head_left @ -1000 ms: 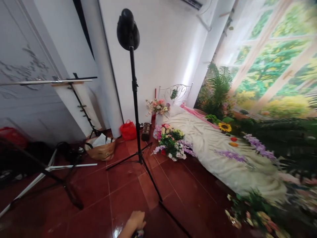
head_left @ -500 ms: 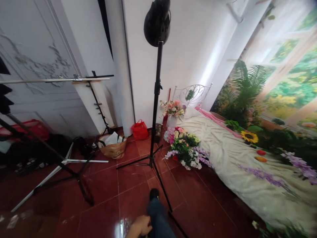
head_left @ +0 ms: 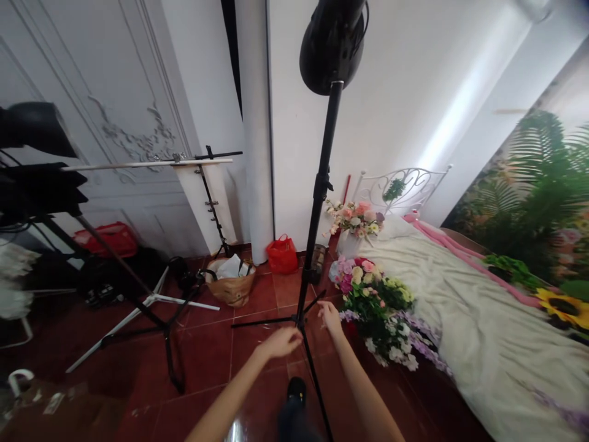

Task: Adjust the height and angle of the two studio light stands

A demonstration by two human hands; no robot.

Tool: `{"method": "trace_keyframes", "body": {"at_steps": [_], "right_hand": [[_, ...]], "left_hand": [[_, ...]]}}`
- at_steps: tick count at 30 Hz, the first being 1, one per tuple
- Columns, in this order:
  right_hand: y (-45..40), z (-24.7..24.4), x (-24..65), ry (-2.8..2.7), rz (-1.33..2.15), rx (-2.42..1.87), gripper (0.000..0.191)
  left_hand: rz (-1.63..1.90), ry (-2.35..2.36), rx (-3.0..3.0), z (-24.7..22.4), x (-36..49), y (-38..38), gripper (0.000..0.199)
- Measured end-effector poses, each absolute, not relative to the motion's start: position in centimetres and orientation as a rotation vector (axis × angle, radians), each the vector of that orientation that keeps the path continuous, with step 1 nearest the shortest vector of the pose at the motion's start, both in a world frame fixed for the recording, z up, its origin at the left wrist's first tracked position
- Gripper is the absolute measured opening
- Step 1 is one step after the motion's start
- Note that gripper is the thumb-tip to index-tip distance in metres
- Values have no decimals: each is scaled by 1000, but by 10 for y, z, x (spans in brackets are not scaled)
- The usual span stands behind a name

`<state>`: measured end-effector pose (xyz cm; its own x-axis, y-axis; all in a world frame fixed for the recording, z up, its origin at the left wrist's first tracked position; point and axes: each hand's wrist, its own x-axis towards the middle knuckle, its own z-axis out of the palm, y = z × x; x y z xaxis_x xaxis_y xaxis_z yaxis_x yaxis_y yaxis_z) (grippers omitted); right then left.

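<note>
Evidently, the left hand (head_left: 283, 342) and right hand (head_left: 330, 316) flank the black light stand (head_left: 317, 212), each grip loosely apart, with flowers (head_left: 375, 288) beside the bed (head_left: 453, 288).

Photo studio, with light stands (head_left: 317, 202) around a staged bed (head_left: 423, 264).

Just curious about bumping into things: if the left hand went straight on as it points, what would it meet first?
Probably the black stand, low down near its spread legs; depth is unclear, so the left hand may already touch it.
</note>
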<state>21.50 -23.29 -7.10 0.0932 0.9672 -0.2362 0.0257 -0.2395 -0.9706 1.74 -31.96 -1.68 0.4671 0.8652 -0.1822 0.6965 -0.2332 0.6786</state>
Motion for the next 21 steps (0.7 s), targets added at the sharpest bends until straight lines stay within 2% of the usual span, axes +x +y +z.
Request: {"method": "trace_keyframes", "body": {"at_steps": [5,8,11,13,16,21], "right_hand": [[-134,-49,208,-974,1422,-1389,34],[-94,-44,213,-1064,1466,-1437,33],[-63,-39,214,-1172,1538,-1471,38],[-49,-35,214,-1197,1560,-1482,44],[-35,-30,215,-1182,1633,-1541,48],[-25,-22,219,-1164,1758,-1668,46]], "left_hand": [[961,1248,2051,94,44,-179,34],[1430,1333,1948,161,57,-116,56],[1773,1295,1835,220,67,-75,68],[1809,1176,1862,251,73,-60,68],[1673,999,1997,281,79,-50,64],[1560,910,2053,292,80,-38,55]]}}
